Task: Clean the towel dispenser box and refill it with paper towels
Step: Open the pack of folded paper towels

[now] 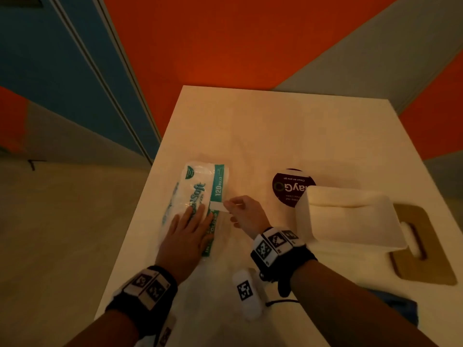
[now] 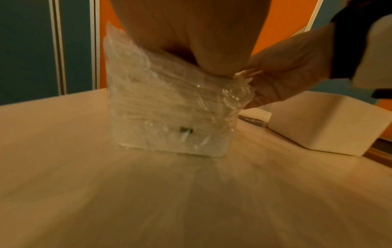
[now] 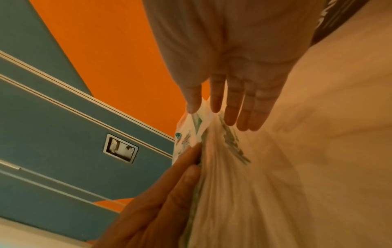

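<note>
A plastic-wrapped pack of paper towels with a teal band lies on the white table, left of centre. My left hand presses flat on the pack, fingers straight. To its right, my right hand pinches a white tear strip of the wrapper between thumb and forefinger. In the right wrist view the thumb and forefinger hold the pulled-up wrapper. The white dispenser box stands to the right of my right wrist. The left wrist view shows the pack's end and the box.
A round dark maroon tub sits behind the box's left corner. The box rests on a wooden board with a handle slot at the table's right edge. Blue locker doors and an orange wall stand beyond the table.
</note>
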